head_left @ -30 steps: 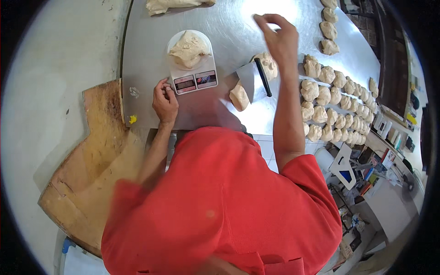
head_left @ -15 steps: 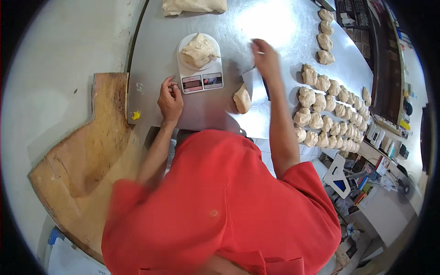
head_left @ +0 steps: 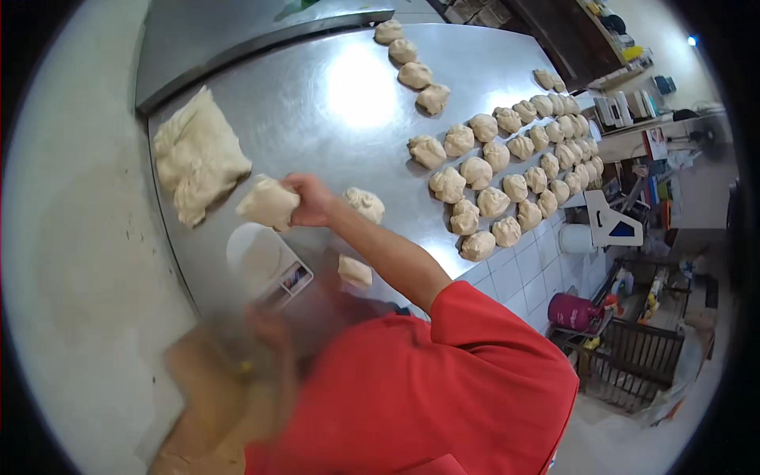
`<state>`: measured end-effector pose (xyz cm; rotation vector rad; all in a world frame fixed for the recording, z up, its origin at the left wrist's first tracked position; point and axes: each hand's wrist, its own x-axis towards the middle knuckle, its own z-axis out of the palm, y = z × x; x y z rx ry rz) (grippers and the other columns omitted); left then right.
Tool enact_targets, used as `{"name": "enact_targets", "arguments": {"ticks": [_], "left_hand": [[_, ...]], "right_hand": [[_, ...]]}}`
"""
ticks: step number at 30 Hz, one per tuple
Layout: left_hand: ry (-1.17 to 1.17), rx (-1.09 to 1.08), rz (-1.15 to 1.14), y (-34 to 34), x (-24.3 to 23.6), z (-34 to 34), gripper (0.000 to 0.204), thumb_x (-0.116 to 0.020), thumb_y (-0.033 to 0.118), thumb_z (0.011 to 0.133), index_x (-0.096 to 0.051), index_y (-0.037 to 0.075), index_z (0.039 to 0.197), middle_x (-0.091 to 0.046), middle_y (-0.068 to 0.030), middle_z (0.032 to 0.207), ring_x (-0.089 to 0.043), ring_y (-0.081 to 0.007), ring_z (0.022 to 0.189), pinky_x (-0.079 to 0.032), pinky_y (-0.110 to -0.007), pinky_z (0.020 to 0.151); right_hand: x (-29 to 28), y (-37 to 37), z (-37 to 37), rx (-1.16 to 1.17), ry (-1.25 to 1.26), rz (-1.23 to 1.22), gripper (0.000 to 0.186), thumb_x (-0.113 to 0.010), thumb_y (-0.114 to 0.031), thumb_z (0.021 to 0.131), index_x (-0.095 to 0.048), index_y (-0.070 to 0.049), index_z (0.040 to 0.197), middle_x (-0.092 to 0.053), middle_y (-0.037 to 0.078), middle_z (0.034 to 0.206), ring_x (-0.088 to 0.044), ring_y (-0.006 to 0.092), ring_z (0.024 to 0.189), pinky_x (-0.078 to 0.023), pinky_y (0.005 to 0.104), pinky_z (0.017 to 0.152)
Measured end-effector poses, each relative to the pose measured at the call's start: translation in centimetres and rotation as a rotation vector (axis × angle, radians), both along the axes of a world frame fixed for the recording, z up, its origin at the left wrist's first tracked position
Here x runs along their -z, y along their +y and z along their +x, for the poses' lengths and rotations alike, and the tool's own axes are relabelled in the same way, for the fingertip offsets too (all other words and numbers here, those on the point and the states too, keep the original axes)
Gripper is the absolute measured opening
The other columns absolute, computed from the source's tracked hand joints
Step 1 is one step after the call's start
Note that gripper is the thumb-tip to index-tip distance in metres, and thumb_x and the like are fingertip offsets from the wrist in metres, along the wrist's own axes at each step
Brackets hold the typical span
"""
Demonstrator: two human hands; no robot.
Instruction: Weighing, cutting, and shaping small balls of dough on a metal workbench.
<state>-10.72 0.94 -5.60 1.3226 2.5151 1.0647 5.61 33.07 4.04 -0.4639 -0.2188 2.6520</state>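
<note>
A metal counter (head_left: 305, 103) carries rows of dough balls (head_left: 494, 203) on the right, a big slab of dough (head_left: 198, 150) on the left and a white scale (head_left: 267, 269) nearer the person. The right hand (head_left: 310, 199) grips a lump of dough (head_left: 267, 203) between slab and scale; the left hand (head_left: 267, 324), near the scale, is too blurred to tell its state. A smaller dough piece (head_left: 355, 271) lies right of the scale.

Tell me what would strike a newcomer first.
First, probably, the rows of pale, rounded dough balls on the right of the shiny steel table. Then the right hand, holding a pale, lumpy dough piece near the white, flat scale. A large, pale dough slab lies at the table's left.
</note>
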Motion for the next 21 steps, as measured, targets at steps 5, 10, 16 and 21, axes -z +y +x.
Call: {"name": "enact_targets", "arguments": {"ticks": [5, 10, 16, 21], "left_hand": [[0.006, -0.006, -0.022, 0.3, 0.3, -0.1, 0.041, -0.047, 0.006, 0.099, -0.056, 0.003, 0.139, -0.066, -0.0171, 0.116, -0.064, -0.0337, 0.097, -0.052, -0.040, 0.086], [-0.061, -0.049, -0.238, -1.7, 1.1, -1.9, 0.041, -0.045, 0.007, 0.098, -0.056, 0.001, 0.138, -0.065, -0.0163, 0.110, -0.062, -0.0316, 0.091, -0.049, -0.038, 0.081], [-0.041, -0.108, -0.140, -0.5, -2.7, 0.2, 0.041, -0.043, 0.006, 0.098, -0.056, -0.001, 0.136, -0.064, -0.0158, 0.105, -0.060, -0.0309, 0.088, -0.050, -0.039, 0.081], [-0.332, -0.193, -0.122, -0.9, -2.3, -0.3, 0.046, -0.044, 0.002, 0.097, -0.049, 0.001, 0.143, -0.061, -0.0113, 0.107, -0.058, -0.0236, 0.086, -0.050, -0.032, 0.075]], "right_hand": [[-3.0, 7.4, 6.4, 0.303, -0.360, 0.036, 0.035, -0.070, -0.031, 0.096, -0.067, -0.003, 0.116, -0.070, 0.017, 0.112, -0.070, 0.0249, 0.089, -0.059, 0.0407, 0.078], [-2.7, 20.8, 8.7, 0.788, -1.461, 0.654, 0.040, -0.067, -0.022, 0.092, -0.064, 0.001, 0.124, -0.068, 0.021, 0.111, -0.068, 0.0300, 0.096, -0.057, 0.0409, 0.087], [-1.2, 37.0, 8.7, 1.299, -1.581, 1.621, 0.056, -0.069, -0.024, 0.093, -0.054, -0.010, 0.145, -0.059, 0.021, 0.136, -0.059, 0.0377, 0.123, -0.045, 0.0445, 0.108], [6.5, 38.8, 11.5, 0.943, -2.102, 1.874, 0.058, -0.072, -0.024, 0.092, -0.054, -0.011, 0.146, -0.056, 0.015, 0.147, -0.049, 0.0391, 0.139, -0.036, 0.0530, 0.118]]}}
